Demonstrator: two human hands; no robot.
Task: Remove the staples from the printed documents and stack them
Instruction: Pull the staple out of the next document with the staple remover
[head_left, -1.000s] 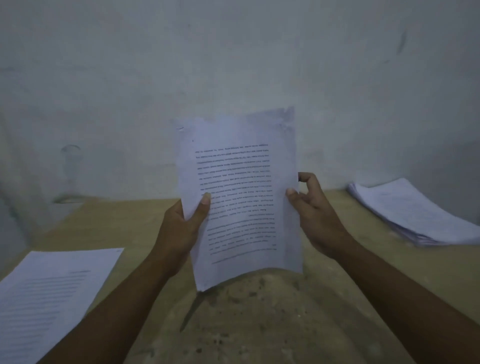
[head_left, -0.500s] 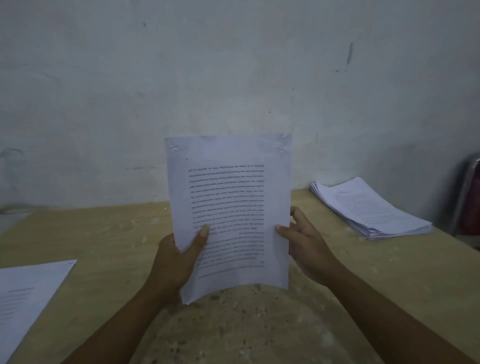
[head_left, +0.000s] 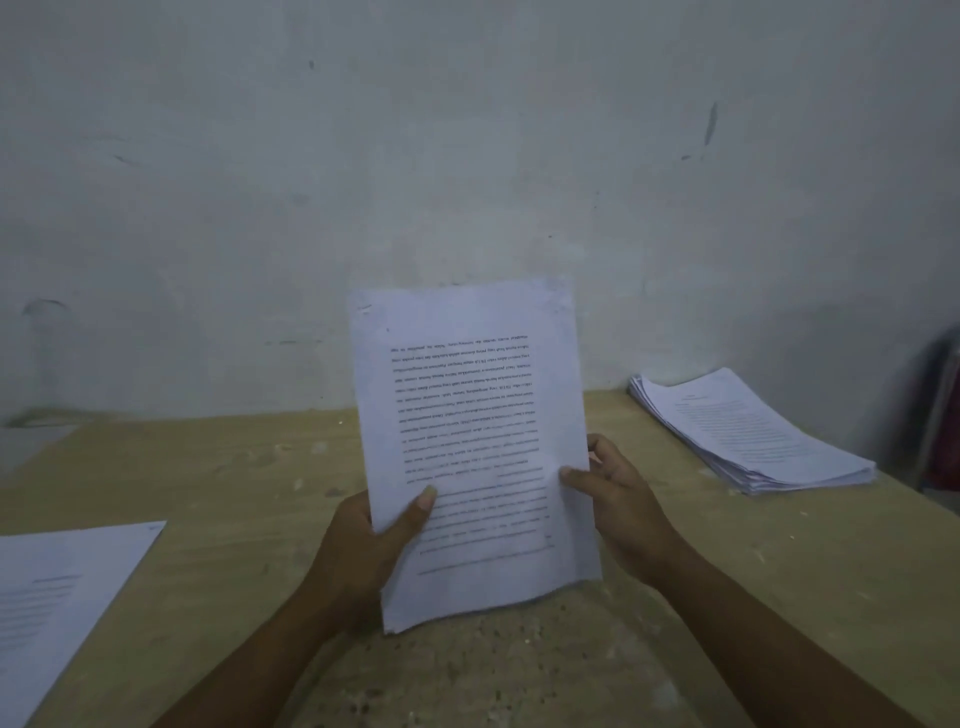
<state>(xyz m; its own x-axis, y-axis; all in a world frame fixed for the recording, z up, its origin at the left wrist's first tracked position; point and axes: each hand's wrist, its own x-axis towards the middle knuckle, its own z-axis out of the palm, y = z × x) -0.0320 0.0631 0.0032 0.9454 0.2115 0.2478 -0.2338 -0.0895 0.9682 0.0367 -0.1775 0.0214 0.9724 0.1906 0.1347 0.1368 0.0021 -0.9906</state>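
A printed document (head_left: 470, 415) of several white sheets stands upright above the wooden table (head_left: 249, 478), its text upside down to me. My left hand (head_left: 363, 551) grips its lower left edge, thumb on the front. My right hand (head_left: 618, 499) pinches its right edge, thumb on the page. A small mark, perhaps a staple, shows at the top left corner; I cannot tell for sure. A thick stack of printed papers (head_left: 748, 431) lies at the table's right rear. A thin printed set (head_left: 57, 608) lies flat at the left front.
A pale plastered wall (head_left: 467, 156) rises right behind the table. A dark red object with a metal frame (head_left: 943, 410) stands past the table's right end. The tabletop in front of me is worn and speckled.
The view has swung right, so the left papers slid toward the frame edge and the right stack moved inward. The held document stays upright in both hands, now slightly tilted.
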